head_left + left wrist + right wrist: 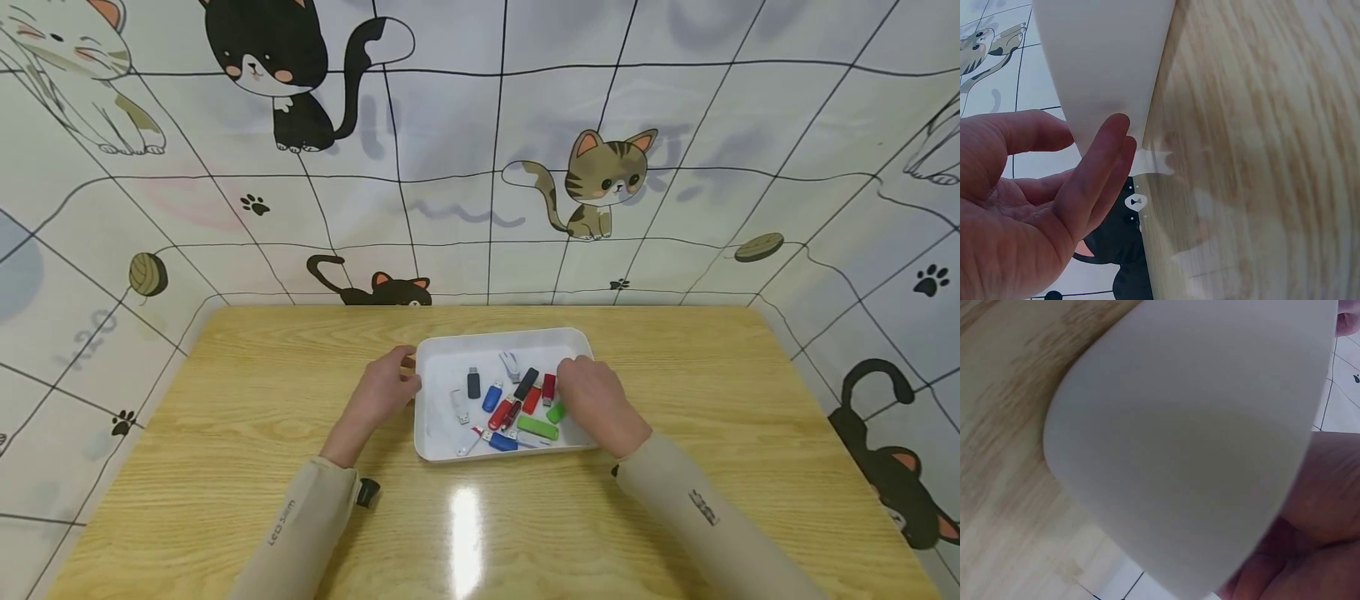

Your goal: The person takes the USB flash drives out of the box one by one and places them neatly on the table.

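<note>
A white tray (435,437) holds several USB flash drives in red, blue, green, black and white. My left hand (386,387) is at the tray's left side; in the left wrist view, fairly straight fingers (1104,156) touch its outer wall, with another digit near the rim. The right hand (600,404) reaches over the right rim into the tray, back of the hand up. Close by its fingers lie a green flash drive (556,412) and a dark red one (549,389). Its fingertips are hidden, and I cannot tell whether they pinch anything.
The tray stands on a wooden table (262,467) near its back edge. Behind and beside it is a white wall covering (450,150) with a grid and cartoon cats. Around the tray's middle lie a longer green flash drive (537,427) and a blue one (492,397).
</note>
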Demonstrator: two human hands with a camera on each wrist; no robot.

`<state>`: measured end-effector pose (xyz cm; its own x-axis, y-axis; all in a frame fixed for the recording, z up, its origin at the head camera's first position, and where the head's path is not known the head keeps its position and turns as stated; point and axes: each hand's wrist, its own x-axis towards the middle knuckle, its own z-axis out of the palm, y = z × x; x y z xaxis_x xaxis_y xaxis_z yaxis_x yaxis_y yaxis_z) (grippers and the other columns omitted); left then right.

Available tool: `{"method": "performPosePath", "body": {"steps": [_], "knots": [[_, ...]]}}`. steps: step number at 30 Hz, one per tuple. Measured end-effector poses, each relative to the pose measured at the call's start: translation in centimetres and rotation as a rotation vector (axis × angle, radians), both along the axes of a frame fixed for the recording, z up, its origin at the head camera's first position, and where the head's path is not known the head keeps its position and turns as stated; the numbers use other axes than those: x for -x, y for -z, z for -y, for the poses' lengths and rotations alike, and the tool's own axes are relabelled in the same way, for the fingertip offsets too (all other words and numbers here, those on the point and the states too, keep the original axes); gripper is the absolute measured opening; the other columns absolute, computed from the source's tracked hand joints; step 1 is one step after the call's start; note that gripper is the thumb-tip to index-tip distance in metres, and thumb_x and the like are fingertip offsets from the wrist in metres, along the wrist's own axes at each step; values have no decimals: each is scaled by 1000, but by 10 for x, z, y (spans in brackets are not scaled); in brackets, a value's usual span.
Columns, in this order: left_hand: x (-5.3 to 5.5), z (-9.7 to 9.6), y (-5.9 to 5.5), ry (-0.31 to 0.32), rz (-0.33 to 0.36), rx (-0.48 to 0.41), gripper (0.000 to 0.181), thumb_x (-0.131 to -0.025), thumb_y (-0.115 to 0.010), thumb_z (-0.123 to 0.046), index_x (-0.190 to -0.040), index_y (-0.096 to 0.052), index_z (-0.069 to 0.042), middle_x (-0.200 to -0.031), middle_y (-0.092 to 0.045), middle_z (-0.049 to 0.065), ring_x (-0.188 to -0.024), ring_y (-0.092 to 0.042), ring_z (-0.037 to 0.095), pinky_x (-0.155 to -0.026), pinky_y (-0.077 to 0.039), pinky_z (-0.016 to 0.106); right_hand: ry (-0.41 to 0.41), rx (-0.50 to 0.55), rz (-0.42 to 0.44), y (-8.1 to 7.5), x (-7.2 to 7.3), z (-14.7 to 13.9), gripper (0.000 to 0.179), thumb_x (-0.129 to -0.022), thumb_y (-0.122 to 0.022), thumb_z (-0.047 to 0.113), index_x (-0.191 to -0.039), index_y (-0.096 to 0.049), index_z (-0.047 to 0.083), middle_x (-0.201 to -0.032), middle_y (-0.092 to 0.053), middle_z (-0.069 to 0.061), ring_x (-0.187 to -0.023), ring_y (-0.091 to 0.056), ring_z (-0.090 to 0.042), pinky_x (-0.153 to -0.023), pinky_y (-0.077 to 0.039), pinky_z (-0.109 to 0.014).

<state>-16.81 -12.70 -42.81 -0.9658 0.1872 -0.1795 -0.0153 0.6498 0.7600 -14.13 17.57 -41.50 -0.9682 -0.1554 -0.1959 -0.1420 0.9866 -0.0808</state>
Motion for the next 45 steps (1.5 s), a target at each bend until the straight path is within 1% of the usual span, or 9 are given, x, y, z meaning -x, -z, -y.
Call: {"method": "performPosePath", "body": {"steps": [6, 10, 13, 18, 25, 28, 33, 37, 45], "knots": [[0, -2, -1, -12, 13, -3, 55, -97, -54, -2, -150, -44, 6, -140, -58, 28, -117, -67, 38, -77, -63, 36, -43, -5, -41, 2, -1, -1, 7, -93, -72, 2, -92, -69, -4, -77, -58, -11, -71, -51, -23, -63, -52, -34], [-1, -3, -1, -21, 25, -20, 55, -97, -53, -1, -150, -43, 6, -141, -58, 29, -119, -66, 38, -78, -63, 37, -26, 21, -42, 2, 0, 0, 8, -94, -72, 4, -93, -70, -3, -76, -57, -10, -70, -51, -23, -59, -49, -33], [-1, -2, -1, -21, 25, -24, 55, -97, -53, -1, -150, -42, 6, -140, -58, 30, -119, -66, 39, -79, -63, 37, 14, 53, -19, 2, 1, 1, 11, -95, -70, 7, -95, -69, -4, -78, -55, -11, -70, -51, -24, -57, -46, -32], [0, -2, 0, -15, 28, -32, 55, -98, -53, -2, -151, -42, 5, -141, -58, 30, -119, -66, 38, -79, -63, 37, 64, 143, -9, -2, -1, -5, 17, -96, -71, 13, -97, -65, -2, -84, -56, -11, -74, -52, -24, -61, -48, -34], [-1, -2, 1, -6, 62, -65, 57, -98, -55, -2, -152, -39, 6, -143, -55, 31, -120, -65, 40, -76, -64, 39, 167, 330, -52, -14, -11, -22, 28, -97, -71, 17, -115, -66, -3, -104, -64, -15, -87, -56, -26, -74, -54, -40], [-1, -3, 0, -9, 75, -66, 60, -96, -58, -3, -152, -38, 6, -144, -55, 31, -119, -66, 40, -76, -64, 39, 210, 400, -72, -19, -15, -32, 31, -97, -69, 16, -120, -65, -5, -107, -64, -18, -91, -58, -29, -78, -55, -43], [0, -3, -2, -12, 85, -59, 63, -93, -60, -2, -152, -38, 6, -144, -54, 31, -115, -67, 40, -75, -64, 39, 278, 460, -110, -22, -19, -55, 36, -99, -66, 20, -125, -64, -5, -108, -67, -18, -94, -61, -31, -81, -53, -45], [-1, -2, -2, -8, 87, -66, 63, -93, -59, 0, -152, -38, 6, -145, -53, 32, -116, -67, 41, -76, -64, 40, 324, 479, -133, -17, -22, -76, 39, -99, -63, 24, -125, -66, -4, -105, -69, -16, -92, -61, -30, -78, -50, -42], [-2, -2, 0, -8, 87, -93, 63, -95, -58, -2, -154, -37, 5, -147, -53, 31, -122, -64, 43, -81, -63, 41, 384, 488, -80, 0, -21, -105, 44, -98, -61, 28, -125, -65, -6, -112, -69, -19, -100, -62, -35, -85, -51, -50]]}}
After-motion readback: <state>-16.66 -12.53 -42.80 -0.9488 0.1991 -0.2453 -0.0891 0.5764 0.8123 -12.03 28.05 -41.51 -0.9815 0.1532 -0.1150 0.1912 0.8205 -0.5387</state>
